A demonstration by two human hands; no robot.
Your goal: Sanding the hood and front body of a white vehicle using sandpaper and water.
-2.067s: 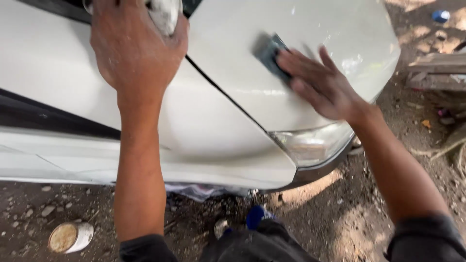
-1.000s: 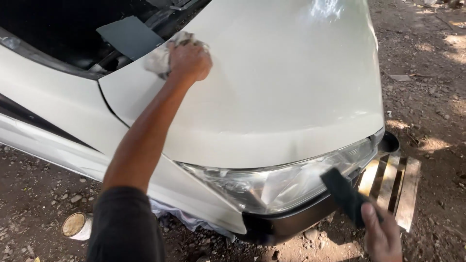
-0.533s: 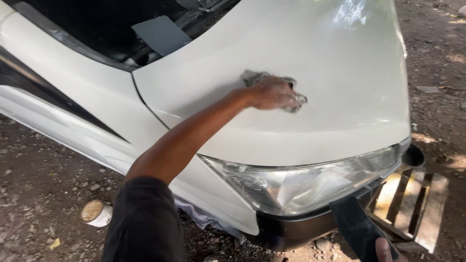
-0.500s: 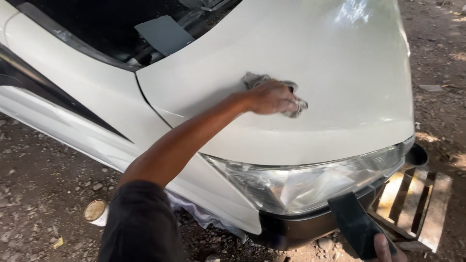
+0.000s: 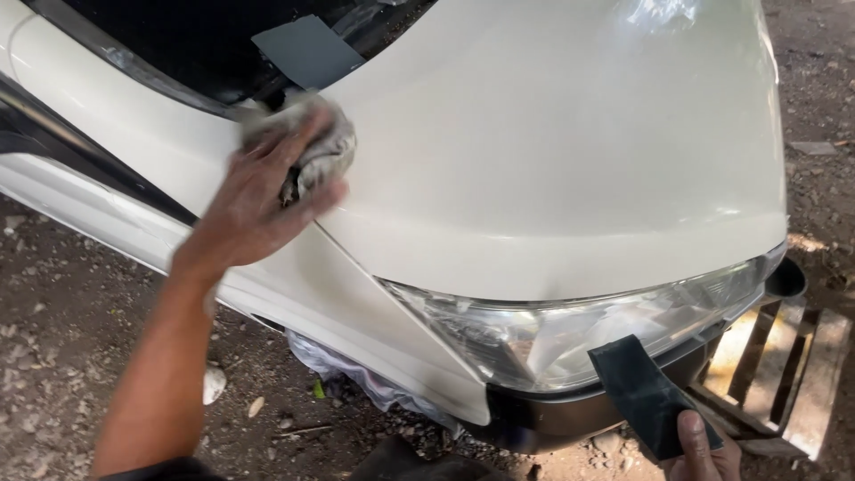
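A white car's hood fills the upper middle, with its clear headlight below. My left hand presses a crumpled grey rag on the hood's left edge, beside the seam with the white fender. At the bottom right only the fingertips of my right hand show. They grip a dark flat rectangular sheet, held up in front of the black bumper below the headlight.
A grey flat sheet lies on the dark windscreen base. A wooden pallet lies on the dirt ground at the right. Crumpled plastic hangs under the fender. Small stones and a pale object lie on the ground at left.
My left hand has swept the rag from the middle of the hood back to its left edge near the fender seam. The right hand still holds the dark sheet low by the bumper.
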